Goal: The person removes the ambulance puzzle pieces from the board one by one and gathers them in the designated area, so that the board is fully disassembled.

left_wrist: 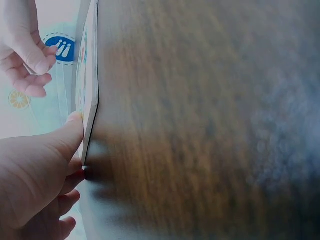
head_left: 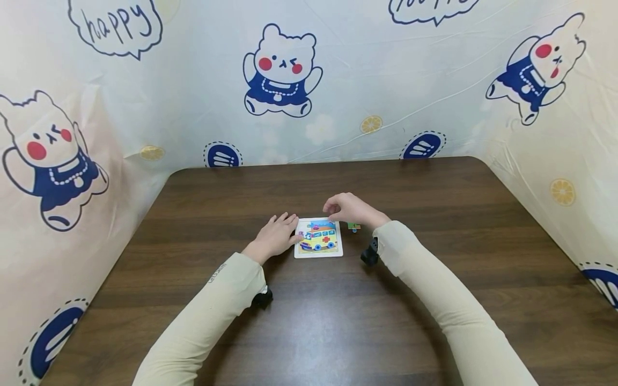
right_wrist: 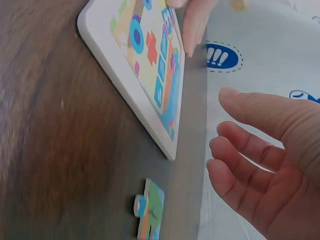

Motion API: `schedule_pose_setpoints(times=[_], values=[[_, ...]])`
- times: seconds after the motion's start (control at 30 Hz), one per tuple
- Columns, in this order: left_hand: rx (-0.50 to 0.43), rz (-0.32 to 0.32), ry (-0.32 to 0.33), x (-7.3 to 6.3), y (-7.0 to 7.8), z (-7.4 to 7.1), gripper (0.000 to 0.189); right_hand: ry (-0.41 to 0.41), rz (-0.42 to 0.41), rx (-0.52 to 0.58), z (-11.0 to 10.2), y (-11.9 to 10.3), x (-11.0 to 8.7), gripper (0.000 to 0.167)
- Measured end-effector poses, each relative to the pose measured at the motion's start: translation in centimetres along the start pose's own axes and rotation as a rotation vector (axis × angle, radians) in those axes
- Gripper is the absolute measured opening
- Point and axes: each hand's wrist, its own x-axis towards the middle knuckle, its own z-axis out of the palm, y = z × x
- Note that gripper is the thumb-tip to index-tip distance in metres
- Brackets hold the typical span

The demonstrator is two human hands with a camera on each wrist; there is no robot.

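Observation:
A white-framed jigsaw puzzle point(head_left: 318, 255) with a yellow bus picture lies flat on the table. My left hand point(head_left: 276, 237) rests at its left side with fingers spread, the thumb point(left_wrist: 70, 135) touching the frame in the left wrist view. Over the upper right corner hovers my right hand point(head_left: 354, 209), its fingers loosely bent. Seen from the right wrist, this right hand point(right_wrist: 265, 160) has a gap between thumb and fingers, and nothing is in it. Just right of the frame lies a loose green-and-blue puzzle piece point(head_left: 354, 227), partly below the right hand in the head view.
The brown wooden table point(head_left: 309, 321) extends around the puzzle on all sides. Behind it hangs a pale cloth point(head_left: 338, 80) printed with cartoon bears. A dark wrist camera point(head_left: 369, 253) sits under the right cuff, and another point(head_left: 263, 298) under the left.

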Motion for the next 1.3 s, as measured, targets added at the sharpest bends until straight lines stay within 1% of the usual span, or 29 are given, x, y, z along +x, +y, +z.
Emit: schedule_pose_setpoints(times=[0.2,0.33,0.47,0.6,0.87,1.1,1.3], values=[[-0.007,-0.007,-0.004,-0.1,0.0,0.0,0.064,-0.021,-0.016,-0.022,0.9,-0.3,0.7,0.023],[-0.006,-0.010,-0.004,-0.1,0.0,0.0,0.064,-0.051,-0.018,-0.020,1.5,-0.3,1.1,0.022],[-0.001,-0.008,-0.004,0.0,0.0,0.0,0.064,-0.090,-0.009,-0.016,2.0,-0.4,1.4,0.025],[0.000,-0.005,-0.006,0.0,0.0,0.0,0.064,-0.118,-0.017,-0.056,2.4,-0.6,1.6,0.027],[0.003,0.006,-0.001,0.0,0.0,-0.1,0.063,-0.128,-0.052,-0.109,2.8,-1.0,1.7,0.032],[0.006,0.009,0.001,0.0,0.0,0.0,0.063,-0.158,-0.024,-0.142,3.2,-0.9,2.0,0.036],[0.006,0.012,0.003,0.0,-0.1,0.0,0.063,-0.156,-0.027,-0.137,3.2,-0.9,2.1,0.033]])
